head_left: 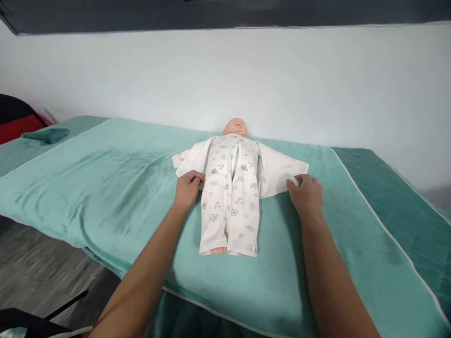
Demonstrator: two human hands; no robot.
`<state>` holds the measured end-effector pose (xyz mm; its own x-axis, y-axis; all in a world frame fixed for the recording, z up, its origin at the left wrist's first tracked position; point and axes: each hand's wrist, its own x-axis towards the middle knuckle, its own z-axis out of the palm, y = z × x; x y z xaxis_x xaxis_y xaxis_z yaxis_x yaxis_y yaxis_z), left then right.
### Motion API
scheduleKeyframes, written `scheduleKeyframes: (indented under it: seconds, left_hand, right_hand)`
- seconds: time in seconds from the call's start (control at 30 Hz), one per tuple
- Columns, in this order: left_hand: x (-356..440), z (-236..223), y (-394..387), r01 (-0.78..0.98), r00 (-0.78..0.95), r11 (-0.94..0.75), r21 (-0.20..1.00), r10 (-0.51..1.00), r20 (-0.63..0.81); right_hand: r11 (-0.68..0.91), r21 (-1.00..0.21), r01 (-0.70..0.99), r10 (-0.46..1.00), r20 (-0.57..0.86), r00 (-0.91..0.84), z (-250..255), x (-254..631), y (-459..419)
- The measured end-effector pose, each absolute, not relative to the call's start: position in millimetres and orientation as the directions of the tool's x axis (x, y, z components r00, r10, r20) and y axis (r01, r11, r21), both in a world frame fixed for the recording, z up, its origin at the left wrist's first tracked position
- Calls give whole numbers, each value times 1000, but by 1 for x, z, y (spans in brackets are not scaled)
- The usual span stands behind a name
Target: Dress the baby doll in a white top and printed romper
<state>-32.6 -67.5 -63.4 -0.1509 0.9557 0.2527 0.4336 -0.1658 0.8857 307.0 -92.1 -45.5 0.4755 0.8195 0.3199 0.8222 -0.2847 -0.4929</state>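
Both hands (189,188) pinch the white top (276,170) on the doll (235,127) (patterned trousers too).

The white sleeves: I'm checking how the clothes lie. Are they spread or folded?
Spread: the white sleeves reach out to either side of the doll, the left hand and right hand at their lower edges.

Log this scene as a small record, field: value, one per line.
subject: doll, lying lengthwise, head end toward wall
clothing: white patterned outfit, wide sleeves spread to both sides
feet: toes show at one leg cuff
left_hand: left hand, fingers at the fabric edge beside the outfit's body
right_hand: right hand, fingers at the lower edge of the other sleeve
grip: firmness unclear
surface: light green blanket, wrinkled left of doll
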Motion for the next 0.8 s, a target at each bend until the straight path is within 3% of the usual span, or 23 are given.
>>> scheduleKeyframes:
  seconds: [0.13, 0.23, 0.33, 0.4, 0.43, 0.5, 0.6, 0.7, 0.8]
  left_hand:
    - [-33, -63, -67, 365, -226, -119, 923, 951, 212]
    - [-32, -62, -66, 372, -250, -123, 920, 941, 227]
    - [-30, -62, -63, 352, -280, -124, 928, 932, 231]
    - [-30, -64, -60, 326, -281, -122, 937, 934, 219]
    - [-29, -65, -59, 313, -277, -118, 942, 938, 210]
    - [-30, -66, -58, 290, -273, -111, 951, 942, 193]
    - [-31, -67, -58, 275, -277, -106, 956, 943, 185]
    - [-32, -67, -58, 271, -289, -114, 956, 938, 194]
    - [-31, -65, -59, 263, -302, -121, 957, 932, 200]
  right_hand:
    - [-450, -401, 798, 832, 137, 538, -43, 316, -95]
    - [-434, -502, 748, 838, 80, 539, -40, 317, -84]
    - [-116, -842, 527, 852, 189, 489, -31, 305, -66]
    - [159, -930, 330, 847, 300, 438, -22, 285, -61]
    - [241, -924, 298, 853, 348, 389, -16, 272, -62]
    - [451, -853, 261, 862, 492, 119, -7, 245, -70]
    - [657, -645, 390, 751, 601, -272, -3, 215, -90]
    - [721, -460, 518, 672, 648, -360, -9, 210, -104]
    - [690, -412, 595, 664, 686, -295, -16, 219, -108]
